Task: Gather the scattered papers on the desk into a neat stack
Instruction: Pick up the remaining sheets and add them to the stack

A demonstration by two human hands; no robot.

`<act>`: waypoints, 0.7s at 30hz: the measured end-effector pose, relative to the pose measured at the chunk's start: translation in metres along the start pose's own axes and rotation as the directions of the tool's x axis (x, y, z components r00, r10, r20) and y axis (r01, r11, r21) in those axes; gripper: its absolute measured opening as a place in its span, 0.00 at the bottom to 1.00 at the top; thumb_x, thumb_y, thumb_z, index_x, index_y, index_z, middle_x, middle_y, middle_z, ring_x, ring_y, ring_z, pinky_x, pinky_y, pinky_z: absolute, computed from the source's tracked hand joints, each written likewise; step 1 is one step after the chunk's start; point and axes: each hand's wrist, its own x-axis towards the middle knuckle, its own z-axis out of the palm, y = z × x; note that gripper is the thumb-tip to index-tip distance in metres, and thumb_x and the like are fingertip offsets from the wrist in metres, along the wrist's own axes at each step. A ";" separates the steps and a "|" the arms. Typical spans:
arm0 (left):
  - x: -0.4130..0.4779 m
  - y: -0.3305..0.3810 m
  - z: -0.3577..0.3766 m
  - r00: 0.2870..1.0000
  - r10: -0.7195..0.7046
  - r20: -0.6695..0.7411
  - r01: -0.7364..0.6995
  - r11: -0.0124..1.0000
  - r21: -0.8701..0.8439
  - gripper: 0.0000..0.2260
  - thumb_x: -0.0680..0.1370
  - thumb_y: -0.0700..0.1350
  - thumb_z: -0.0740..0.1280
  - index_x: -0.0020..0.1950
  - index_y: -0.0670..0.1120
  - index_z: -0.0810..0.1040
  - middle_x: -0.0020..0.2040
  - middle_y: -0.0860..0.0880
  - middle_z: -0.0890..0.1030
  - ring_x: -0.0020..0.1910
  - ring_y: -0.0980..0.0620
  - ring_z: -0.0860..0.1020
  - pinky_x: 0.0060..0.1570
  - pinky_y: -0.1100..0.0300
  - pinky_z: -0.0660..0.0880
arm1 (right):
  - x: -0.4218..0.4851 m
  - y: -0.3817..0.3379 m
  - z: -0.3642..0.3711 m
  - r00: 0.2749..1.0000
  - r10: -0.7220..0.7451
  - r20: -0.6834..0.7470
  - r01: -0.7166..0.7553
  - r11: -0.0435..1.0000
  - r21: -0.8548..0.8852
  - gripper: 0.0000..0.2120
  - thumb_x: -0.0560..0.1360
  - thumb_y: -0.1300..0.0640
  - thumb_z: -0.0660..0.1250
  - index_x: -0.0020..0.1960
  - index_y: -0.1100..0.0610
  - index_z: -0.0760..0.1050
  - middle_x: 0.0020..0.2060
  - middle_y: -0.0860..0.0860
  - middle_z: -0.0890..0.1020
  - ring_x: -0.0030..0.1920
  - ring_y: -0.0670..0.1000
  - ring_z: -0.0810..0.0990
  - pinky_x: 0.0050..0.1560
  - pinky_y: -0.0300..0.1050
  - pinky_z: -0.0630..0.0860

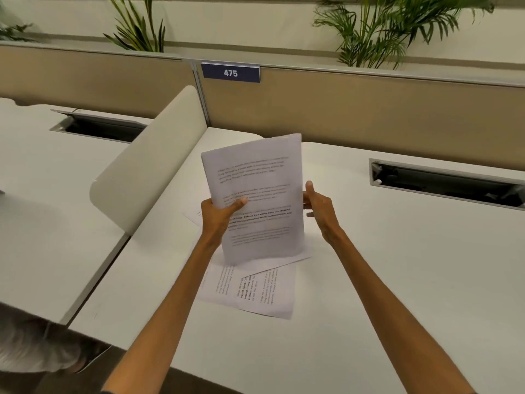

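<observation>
Nearest you, several loose sheets lie flat on the white table, overlapping at skewed angles, their printed lines running sideways to your view. Another sheet corner pokes out behind your left wrist.

Above them you hold a bundle of papers upright between both hands, its lower edge down at, or just over, the flat sheets; whether it touches them cannot be told. Your left hand is closed on the bundle's left edge, thumb pressed across the printed front. Your right hand sits against the right edge, thumb up along it and fingers curled behind. The bundle's paper is thin and matte white with grey and bold black text, and its top edges are slightly uneven.

The table is smooth and matte. To the left stands a rounded cream divider panel; to the right a dark cable slot is cut into the top. Beyond runs a tan fabric partition bearing a navy sign reading 475, with green palm fronds above.
</observation>
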 end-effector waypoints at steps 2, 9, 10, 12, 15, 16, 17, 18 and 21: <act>-0.002 0.000 -0.026 0.998 -0.030 -0.056 0.029 0.999 -0.023 0.11 0.69 0.40 0.79 0.49 0.46 0.84 0.45 0.51 0.88 0.43 0.48 0.87 0.36 0.55 0.84 | 0.007 0.012 0.007 0.999 0.006 -0.041 -0.019 0.950 -0.311 0.26 0.80 0.36 0.56 0.59 0.55 0.80 0.57 0.52 0.83 0.59 0.55 0.81 0.59 0.50 0.74; -0.012 -0.008 -0.088 0.980 -0.091 -0.177 0.086 0.996 -0.035 0.11 0.68 0.37 0.80 0.47 0.45 0.85 0.44 0.49 0.88 0.42 0.48 0.87 0.36 0.55 0.83 | -0.005 0.053 0.035 0.980 0.194 -0.052 -0.145 0.503 -0.852 0.57 0.61 0.28 0.73 0.76 0.59 0.55 0.73 0.58 0.64 0.74 0.60 0.61 0.69 0.61 0.62; -0.014 -0.010 -0.089 0.980 -0.094 -0.178 0.089 0.995 -0.038 0.11 0.68 0.37 0.80 0.47 0.45 0.85 0.44 0.49 0.88 0.42 0.48 0.87 0.36 0.55 0.83 | -0.006 0.056 0.039 0.985 0.164 -0.051 -0.126 0.486 -0.865 0.55 0.61 0.28 0.73 0.74 0.59 0.57 0.71 0.57 0.65 0.73 0.59 0.62 0.68 0.61 0.63; -0.017 -0.012 -0.089 0.980 -0.103 -0.173 0.098 0.994 -0.038 0.11 0.69 0.36 0.79 0.48 0.44 0.84 0.44 0.50 0.88 0.41 0.48 0.87 0.35 0.55 0.84 | -0.005 0.055 0.045 0.990 0.135 -0.041 -0.100 0.471 -0.877 0.51 0.61 0.30 0.74 0.71 0.60 0.62 0.69 0.57 0.67 0.71 0.58 0.64 0.67 0.59 0.65; -0.017 -0.015 -0.087 0.977 -0.123 -0.174 0.119 0.992 -0.033 0.11 0.68 0.36 0.79 0.48 0.44 0.84 0.43 0.50 0.88 0.40 0.48 0.87 0.34 0.55 0.83 | 0.000 0.048 0.052 0.986 0.167 -0.016 -0.094 0.468 -0.879 0.48 0.63 0.33 0.76 0.71 0.60 0.63 0.68 0.57 0.68 0.71 0.58 0.65 0.67 0.58 0.67; -0.016 -0.016 -0.086 0.976 -0.129 -0.176 0.125 0.992 -0.032 0.11 0.68 0.36 0.79 0.48 0.44 0.84 0.43 0.51 0.88 0.40 0.48 0.87 0.34 0.55 0.83 | 0.001 0.046 0.053 0.983 0.180 -0.015 -0.101 0.479 -0.872 0.48 0.63 0.35 0.77 0.71 0.60 0.63 0.68 0.57 0.68 0.71 0.58 0.64 0.67 0.58 0.67; -0.016 -0.016 -0.086 0.975 -0.131 -0.178 0.128 0.991 -0.031 0.12 0.68 0.36 0.79 0.48 0.44 0.84 0.43 0.50 0.88 0.40 0.48 0.87 0.34 0.55 0.83 | 0.003 0.045 0.054 0.981 0.191 -0.015 -0.110 0.498 -0.860 0.47 0.63 0.36 0.78 0.71 0.59 0.63 0.68 0.57 0.67 0.71 0.58 0.64 0.67 0.58 0.68; -0.015 -0.016 -0.087 0.975 -0.132 -0.179 0.129 0.991 -0.031 0.12 0.68 0.36 0.79 0.49 0.44 0.83 0.43 0.50 0.88 0.40 0.47 0.87 0.34 0.54 0.83 | 0.004 0.044 0.056 0.980 0.198 -0.016 -0.119 0.521 -0.845 0.47 0.63 0.38 0.79 0.71 0.58 0.63 0.68 0.57 0.67 0.71 0.58 0.64 0.67 0.58 0.68; -0.015 -0.016 -0.088 0.975 -0.139 -0.173 0.135 0.990 -0.037 0.12 0.69 0.36 0.79 0.49 0.44 0.83 0.43 0.50 0.88 0.40 0.47 0.87 0.34 0.55 0.83 | 0.006 0.040 0.061 0.975 0.221 -0.015 -0.143 0.577 -0.804 0.42 0.63 0.46 0.80 0.70 0.58 0.65 0.67 0.57 0.68 0.70 0.58 0.66 0.66 0.58 0.70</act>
